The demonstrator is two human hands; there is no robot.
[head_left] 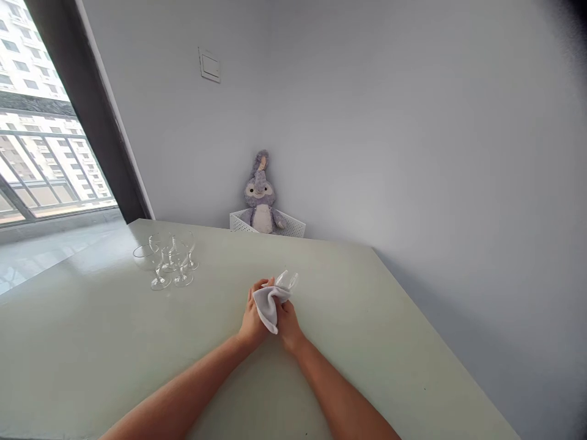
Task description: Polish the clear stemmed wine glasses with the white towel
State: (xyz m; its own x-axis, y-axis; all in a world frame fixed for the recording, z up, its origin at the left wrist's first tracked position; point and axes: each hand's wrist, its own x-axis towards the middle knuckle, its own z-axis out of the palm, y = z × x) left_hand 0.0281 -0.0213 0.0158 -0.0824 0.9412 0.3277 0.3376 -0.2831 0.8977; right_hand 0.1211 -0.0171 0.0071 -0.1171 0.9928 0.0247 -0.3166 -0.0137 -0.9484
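Head view, clock centred on the paired hands.

Item 1: colourless, thin-walled, curved glass vessel (pixel 293 281), its far part showing just beyond the fingers at one o'clock, its near part hidden. Judged light, stiff and fragile, slippery where bare; best held round the body with broad, even pressure, sparing the thin edge.

Item 2: soft white fabric cloth (pixel 265 305), bunched against the vessel, one corner hanging toward six o'clock. Judged limp and nearly weightless; it should cushion the glass (though a loose fold could let it slide).

Item 3: left hand (pixel 254 318), curled closed about cloth and vessel from the nine o'clock side.

Item 4: right hand (pixel 288 325), likewise curled round the bundle, from four o'clock. Which fingers bear on bare glass cannot be told.

Item 5: group of transparent stemmed glasses (pixel 183 279), upright at ten o'clock, well apart from the hands; outlines overlap, exact count uncertain. Stems look the slenderest, likely weakest, part.

Item 6: smooth pale green tabletop (pixel 114 348), beneath all the above.

Item 7: grey plush toy (pixel 262 219), seated in a white perforated basket (pixel 296 227) at twelve o'clock, beyond the table edge.
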